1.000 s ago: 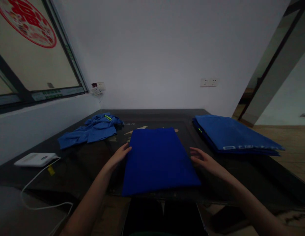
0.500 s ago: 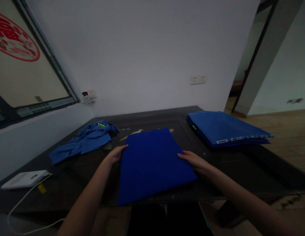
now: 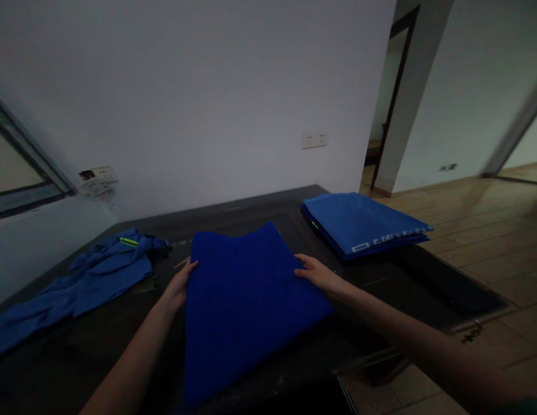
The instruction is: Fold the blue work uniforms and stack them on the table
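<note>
A folded deep-blue garment [image 3: 246,305] is spread flat in front of me, between my two hands. My left hand [image 3: 180,283] grips its left edge, thumb on top and fingers underneath. On the opposite edge, my right hand [image 3: 314,272] holds it the same way. The near part reaches toward the table's front edge. Beyond my right hand lies a stack of folded blue garments [image 3: 365,222], the top one lighter, with white lettering along its near edge. A crumpled blue garment [image 3: 108,271] with a yellow-green stripe lies to the left of my left hand.
The dark, glossy table [image 3: 233,213] stands against a white wall with a double socket [image 3: 314,140]. On its right end rests a long black object [image 3: 450,276]. Tiled floor [image 3: 476,230] and a doorway are off to the right.
My view has turned to the right, so things appear shifted left. Both hands keep hold of the folded garment, which now looks larger and covers the table's gold pattern. The white device has left view.
</note>
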`<state>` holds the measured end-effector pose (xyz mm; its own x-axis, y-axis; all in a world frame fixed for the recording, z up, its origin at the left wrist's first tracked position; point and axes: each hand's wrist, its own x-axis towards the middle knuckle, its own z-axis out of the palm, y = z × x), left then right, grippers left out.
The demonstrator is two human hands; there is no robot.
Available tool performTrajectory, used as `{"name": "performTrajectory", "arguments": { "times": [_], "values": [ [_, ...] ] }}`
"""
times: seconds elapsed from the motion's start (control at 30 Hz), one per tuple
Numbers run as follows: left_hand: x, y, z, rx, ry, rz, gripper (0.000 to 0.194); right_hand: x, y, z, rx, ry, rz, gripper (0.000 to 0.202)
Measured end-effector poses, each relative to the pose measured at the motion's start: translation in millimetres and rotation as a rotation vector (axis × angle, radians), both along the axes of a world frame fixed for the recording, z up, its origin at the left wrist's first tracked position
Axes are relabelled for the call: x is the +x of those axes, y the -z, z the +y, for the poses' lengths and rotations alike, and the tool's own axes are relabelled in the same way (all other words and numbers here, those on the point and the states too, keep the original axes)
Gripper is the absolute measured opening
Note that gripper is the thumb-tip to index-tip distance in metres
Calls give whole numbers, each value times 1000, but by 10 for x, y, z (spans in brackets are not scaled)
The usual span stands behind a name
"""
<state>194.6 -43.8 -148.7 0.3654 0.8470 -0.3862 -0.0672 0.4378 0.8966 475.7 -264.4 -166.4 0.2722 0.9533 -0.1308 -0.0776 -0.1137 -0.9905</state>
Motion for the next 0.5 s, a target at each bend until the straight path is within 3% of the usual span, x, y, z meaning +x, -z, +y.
{"name": "performTrajectory", "arguments": {
  "times": [0.2,0.33,0.5],
  "values": [
    [923,-390,-43,64,48,-116,39,755,-321,-126,23,58,-145,40],
    [1798,-587,-53,142,135,-211,35,1527,-631,-381,-33,185,-256,33],
    [3032,-650,-165,183,270,-372,38,2523,-963,-726,-169,385,-515,30]
  ]
}}
